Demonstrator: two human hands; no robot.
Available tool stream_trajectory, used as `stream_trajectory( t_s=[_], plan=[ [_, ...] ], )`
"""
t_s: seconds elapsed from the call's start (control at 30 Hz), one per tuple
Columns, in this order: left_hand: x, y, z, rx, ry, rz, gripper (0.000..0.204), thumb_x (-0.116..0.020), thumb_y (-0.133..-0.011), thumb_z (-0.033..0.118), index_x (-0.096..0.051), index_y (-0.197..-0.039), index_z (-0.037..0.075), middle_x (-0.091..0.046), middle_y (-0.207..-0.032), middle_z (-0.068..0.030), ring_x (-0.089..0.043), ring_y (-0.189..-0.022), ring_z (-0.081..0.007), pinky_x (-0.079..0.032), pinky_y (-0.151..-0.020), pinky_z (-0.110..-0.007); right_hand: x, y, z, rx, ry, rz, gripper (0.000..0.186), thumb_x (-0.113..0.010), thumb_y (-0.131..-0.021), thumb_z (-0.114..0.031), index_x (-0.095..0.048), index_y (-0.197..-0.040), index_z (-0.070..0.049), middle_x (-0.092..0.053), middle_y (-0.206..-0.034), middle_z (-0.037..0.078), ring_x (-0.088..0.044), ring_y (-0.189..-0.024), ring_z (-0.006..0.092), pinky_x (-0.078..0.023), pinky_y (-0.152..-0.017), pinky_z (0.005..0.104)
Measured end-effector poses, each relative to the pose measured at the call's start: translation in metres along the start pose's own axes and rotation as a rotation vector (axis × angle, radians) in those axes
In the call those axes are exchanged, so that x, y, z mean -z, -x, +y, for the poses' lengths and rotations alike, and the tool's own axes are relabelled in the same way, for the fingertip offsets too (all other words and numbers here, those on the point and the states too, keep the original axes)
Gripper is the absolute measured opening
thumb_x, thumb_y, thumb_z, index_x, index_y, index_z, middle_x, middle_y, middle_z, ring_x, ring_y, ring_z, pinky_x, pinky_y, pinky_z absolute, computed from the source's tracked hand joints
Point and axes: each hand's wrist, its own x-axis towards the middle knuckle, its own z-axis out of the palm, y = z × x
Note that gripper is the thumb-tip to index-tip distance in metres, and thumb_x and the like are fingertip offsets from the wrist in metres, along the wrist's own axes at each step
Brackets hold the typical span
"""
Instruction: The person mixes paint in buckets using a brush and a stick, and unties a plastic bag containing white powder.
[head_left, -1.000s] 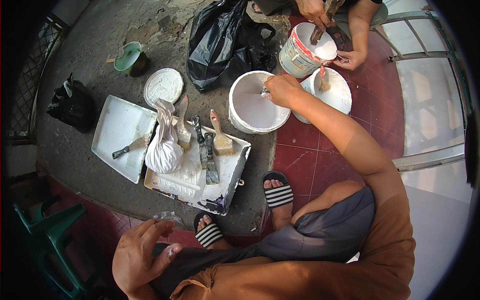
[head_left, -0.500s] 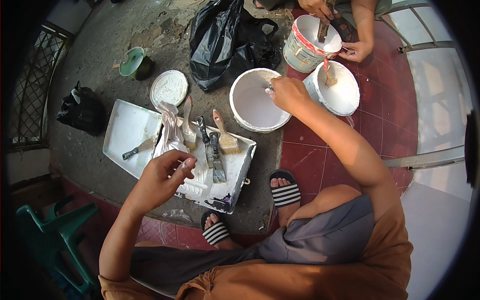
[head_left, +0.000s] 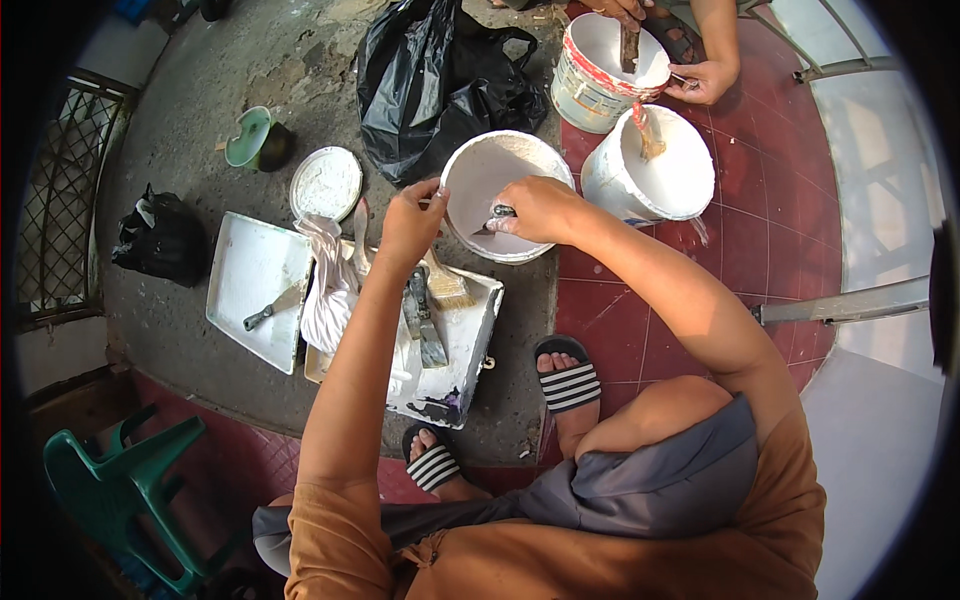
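Observation:
A white bucket (head_left: 474, 170) with a whitish coated inside stands in front of me, tilted slightly. My right hand (head_left: 543, 210) reaches into it, closed around the dark handle of a putty knife (head_left: 504, 211); the blade end points at the inner wall. On the bucket's left rim, my left hand (head_left: 408, 228) pinches the edge with thumb and fingers. Below my left forearm lies an open white case (head_left: 425, 398) holding a bunched white cloth (head_left: 325, 290), paintbrushes (head_left: 447, 287) and scrapers (head_left: 430, 335), partly hidden by the arm.
Another person's hand (head_left: 705, 82) is at a red-rimmed bucket (head_left: 590, 95). Beside it stands a white bucket (head_left: 650, 190) with a brush inside. Around are a black plastic bag (head_left: 415, 100), a round lid (head_left: 327, 185), a green bowl (head_left: 250, 140) and a green chair (head_left: 130, 470).
My left hand has moved from above the case up to the bucket's rim and gripped it. My right hand has dipped from the far rim into the bucket.

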Motion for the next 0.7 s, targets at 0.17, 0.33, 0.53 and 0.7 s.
stream_trajectory(
  t_s=[0.17,0.33,0.53,0.7],
  plan=[
    [-0.006,0.008,-0.015,-0.241,-0.046,0.128,0.032,-0.067,-0.094,0.02,-0.07,-0.116,-0.003,-0.066,-0.099,-0.0142,-0.07,-0.081,-0.0225,-0.055,-0.074,-0.034,0.021,0.023,0.0,-0.032,0.206,-0.012,0.032,-0.071,-0.09,-0.03,-0.073,-0.108,-0.004,-0.072,-0.105,0.015,-0.069,-0.1,0.0345,-0.054,-0.088,0.0466],
    [-0.012,0.028,-0.012,-0.424,-0.214,0.185,0.03,-0.065,-0.096,0.015,-0.065,-0.119,-0.005,-0.063,-0.103,-0.0118,-0.066,-0.092,-0.0204,-0.055,-0.07,-0.03,0.023,0.027,0.005,0.026,0.261,0.253,0.034,-0.073,-0.085,-0.022,-0.071,-0.115,-0.005,-0.071,-0.105,0.013,-0.07,-0.095,0.0319,-0.055,-0.082,0.0429],
    [-0.022,0.054,-0.004,-0.494,-0.155,0.205,0.031,-0.062,-0.095,0.012,-0.062,-0.122,-0.003,-0.062,-0.108,-0.0161,-0.065,-0.087,-0.0304,-0.052,-0.076,-0.036,0.004,0.046,0.01,0.114,0.266,0.319,0.016,-0.07,-0.083,-0.012,-0.071,-0.097,-0.004,-0.069,-0.097,0.011,-0.07,-0.09,0.0316,-0.057,-0.077,0.0433],
    [-0.021,0.067,0.005,-0.44,-0.192,0.151,0.031,-0.062,-0.097,0.01,-0.062,-0.124,-0.004,-0.061,-0.109,-0.0148,-0.066,-0.096,-0.0252,-0.055,-0.074,-0.032,0.003,0.069,0.01,0.108,0.25,0.258,0.014,-0.07,-0.084,-0.013,-0.071,-0.094,-0.003,-0.069,-0.095,0.013,-0.071,-0.086,0.0325,-0.057,-0.077,0.0435]
  ],
)
